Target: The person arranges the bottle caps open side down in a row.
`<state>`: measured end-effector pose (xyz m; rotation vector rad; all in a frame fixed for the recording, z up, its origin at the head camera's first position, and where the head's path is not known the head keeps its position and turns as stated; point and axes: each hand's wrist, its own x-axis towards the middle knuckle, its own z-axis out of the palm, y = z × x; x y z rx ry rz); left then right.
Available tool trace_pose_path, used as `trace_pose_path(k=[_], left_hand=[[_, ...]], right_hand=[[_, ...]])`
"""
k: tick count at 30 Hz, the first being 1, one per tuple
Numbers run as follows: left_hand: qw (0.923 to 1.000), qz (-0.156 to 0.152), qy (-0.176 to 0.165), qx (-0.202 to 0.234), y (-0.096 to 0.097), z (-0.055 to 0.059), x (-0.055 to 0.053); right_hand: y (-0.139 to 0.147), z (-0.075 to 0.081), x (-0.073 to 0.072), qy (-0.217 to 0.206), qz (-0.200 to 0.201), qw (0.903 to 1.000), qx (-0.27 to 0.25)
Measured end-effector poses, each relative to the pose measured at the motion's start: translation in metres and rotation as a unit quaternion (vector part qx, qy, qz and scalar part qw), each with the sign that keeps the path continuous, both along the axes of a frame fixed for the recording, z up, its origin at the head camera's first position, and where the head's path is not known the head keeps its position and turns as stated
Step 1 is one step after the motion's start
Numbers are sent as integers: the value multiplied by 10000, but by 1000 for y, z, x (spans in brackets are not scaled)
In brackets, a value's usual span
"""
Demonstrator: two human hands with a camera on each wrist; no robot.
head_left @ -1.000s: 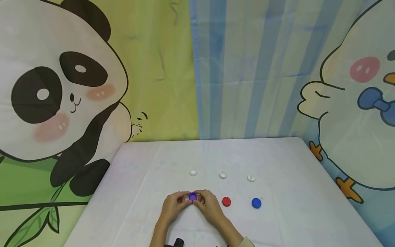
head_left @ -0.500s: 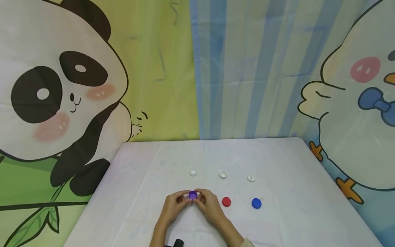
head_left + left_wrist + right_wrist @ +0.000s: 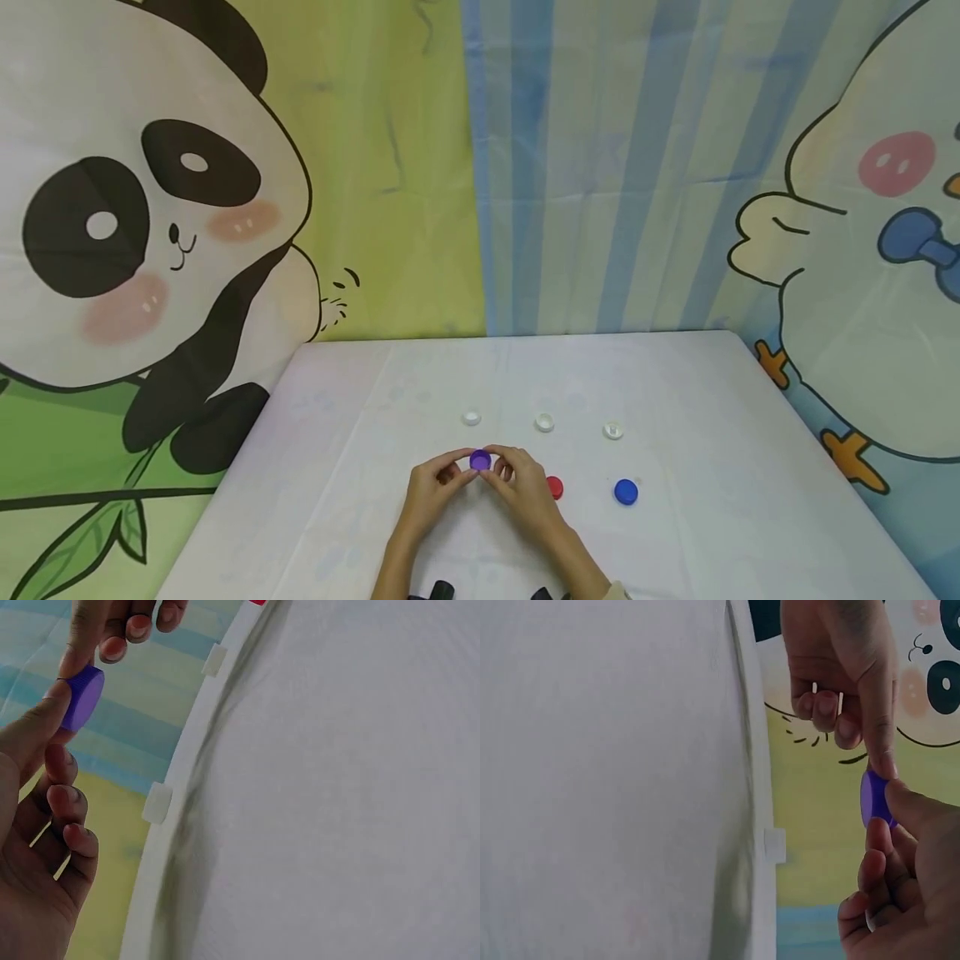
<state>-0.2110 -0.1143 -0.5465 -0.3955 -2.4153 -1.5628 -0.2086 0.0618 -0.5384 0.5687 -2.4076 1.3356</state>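
Note:
Between both hands is a purple bottle cap, pinched from its left by the thumb and finger of my left hand and from its right by those of my right hand. Its hollow inner side faces the head camera. In the left wrist view the purple cap is held above the tabletop, its ridged side showing. The right wrist view shows the same cap where the fingertips meet. A red cap lies just beyond my right hand, partly covered by it. Farther right lies a blue cap.
Behind the hands, three white caps stand in a loose row: left, middle and right. All rest on a table with a white cloth. Printed curtains hang behind the table's far edge.
Both hands have moved the purple cap slightly farther from me and to the right. My right hand now overlaps part of the red cap. The grip on the purple cap is unchanged.

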Motion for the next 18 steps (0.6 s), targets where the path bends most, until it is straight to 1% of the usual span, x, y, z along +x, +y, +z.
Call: trace_pose_path(k=[4, 9, 11, 16, 18], left_hand=[[9993, -118, 352, -79, 9, 14, 2], [9963, -288, 799, -99, 20, 30, 7], [9941, -340, 1015, -147, 24, 36, 8], [9874, -525, 1488, -136, 35, 51, 13], [9857, -619, 1565, -99, 38, 57, 16]], right_hand=[[9, 12, 6, 17, -84, 9999, -145], [20, 23, 12, 460, -86, 9985, -297], [24, 28, 14, 618, -86, 9975, -328], [37, 46, 21, 749, 8, 9965, -378], [41, 56, 25, 815, 55, 9957, -444]])
